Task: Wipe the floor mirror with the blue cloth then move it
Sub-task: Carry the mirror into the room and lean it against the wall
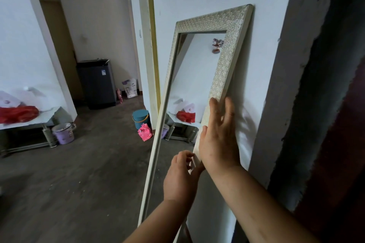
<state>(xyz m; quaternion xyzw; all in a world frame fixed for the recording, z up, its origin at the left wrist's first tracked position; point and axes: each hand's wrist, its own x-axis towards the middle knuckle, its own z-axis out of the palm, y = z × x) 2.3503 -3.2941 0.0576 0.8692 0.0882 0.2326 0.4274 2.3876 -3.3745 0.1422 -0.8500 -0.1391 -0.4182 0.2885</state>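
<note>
we: right hand (pixel 218 134) spread flat on mirror (pixel 199 77) frame's right edge | left hand (pixel 180 176) below, curled, grip unclear | mirror stands tall, leaning ahead | cloth unseen

A home hallway: washing machine (pixel 97 83), purple bucket (pixel 64 133), teal bin (pixel 140 118).

— What stands on the bare grey floor (pixel 83 183) here?

— A dark washing machine (pixel 97 83) at the back, a white sack (pixel 130 88) near it, a teal bucket (pixel 140 118) touching a pink bag (pixel 145 132), a lilac pail (pixel 64 133).

— And the table?

— The white table (pixel 29 120) carries a red bag (pixel 17 114).
</note>
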